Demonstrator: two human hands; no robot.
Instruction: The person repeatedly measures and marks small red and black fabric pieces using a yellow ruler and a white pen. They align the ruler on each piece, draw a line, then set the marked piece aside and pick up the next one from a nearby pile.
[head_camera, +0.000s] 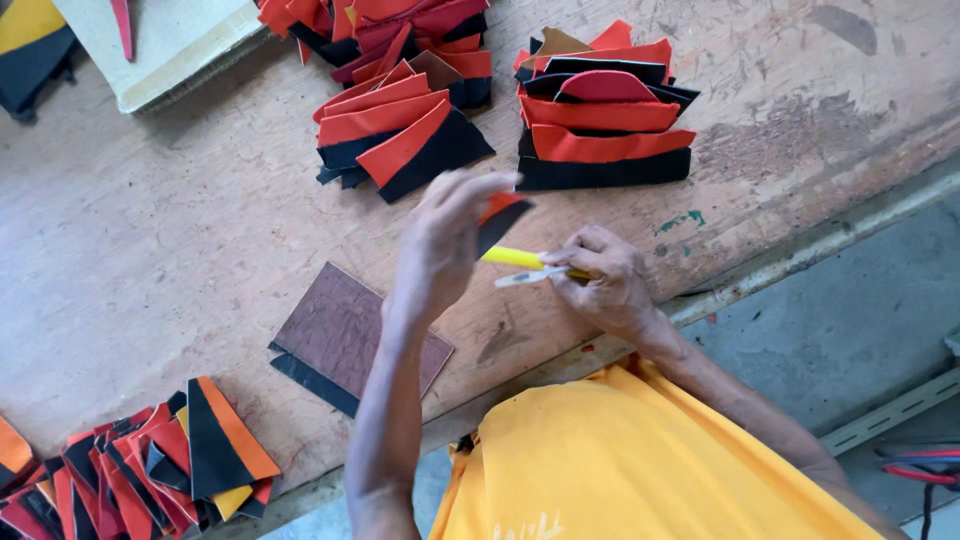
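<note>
The wooden table (180, 230) runs aslant through the view, its near edge passing from lower left up to the right just beside the person's wrists; beyond that edge lies a grey floor (820, 320). The widest bare stretch of table is at the left and middle, between the far stacks and the near-left heap. A brown square board (350, 330) lies flat on it just under the left forearm, close to the edge.

The left hand (440, 245) is raised over the table, its grip pinched shut on a small red and black piece (502, 218), thumb on one side and fingers on the other — the piece hangs in the air above the table, near the front of the right-hand stack. The right hand (600, 280) is just beside it, its grip curled closed around a yellow-handled tool (520, 260). The yellow handle points toward the left hand and a pale tip shows below it; whether the tool touches the piece I cannot tell.

Two stacks of red and black pieces (600, 125) stand at the far side — one in the middle, one to the right. Another heap, red, black and orange (150, 470), lies at the near-left corner. A pale slab (170, 45) sits at the top left.
</note>
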